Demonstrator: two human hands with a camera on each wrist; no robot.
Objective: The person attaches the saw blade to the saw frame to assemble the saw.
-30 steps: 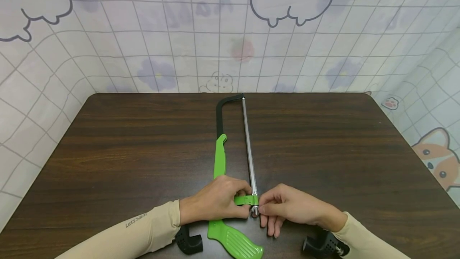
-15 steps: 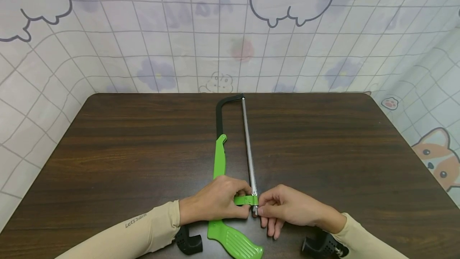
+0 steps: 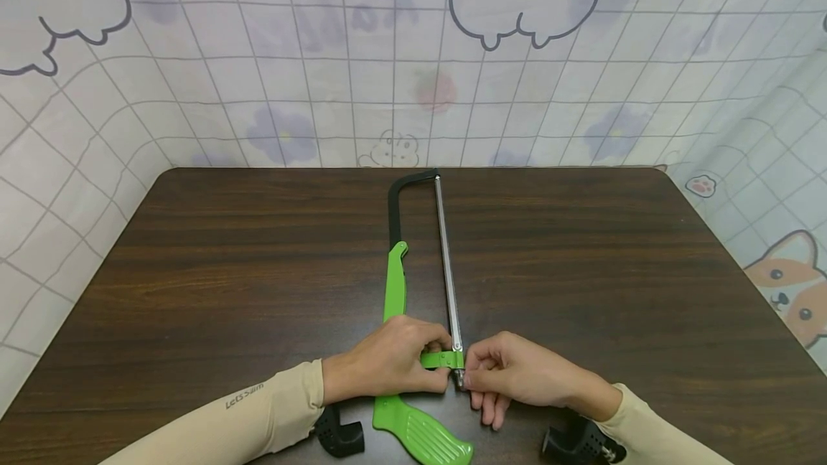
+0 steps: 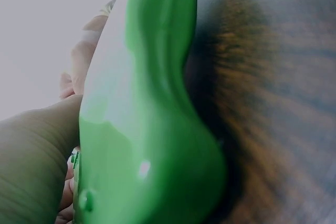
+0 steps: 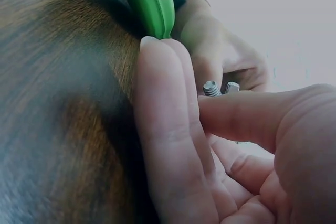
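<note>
A hacksaw (image 3: 395, 285) lies on the table, with a green handle (image 3: 429, 433), a black front bow (image 3: 395, 214) and a silver blade bar (image 3: 447, 264). My left hand (image 3: 388, 361) grips its frame beside the short green crosspiece (image 3: 443, 359). At the near end of the bar sits a metal wing nut (image 3: 459, 377), which my right hand (image 3: 526, 372) pinches between thumb and index finger. A threaded bolt end (image 5: 211, 88) pokes out above my right thumb in the right wrist view. There the fingers hide most of the nut. The handle (image 4: 157, 129) fills the left wrist view.
The dark wood table (image 3: 581, 257) stretches away on both sides of the saw. A patterned grid cloth (image 3: 362, 77) rises behind its far edge. Black wrist camera mounts (image 3: 340, 434) sit under both forearms.
The wing nut has turned between my right fingers, its wings showing at different angles. My right hand shifts only slightly; the left hand and the saw stay put.
</note>
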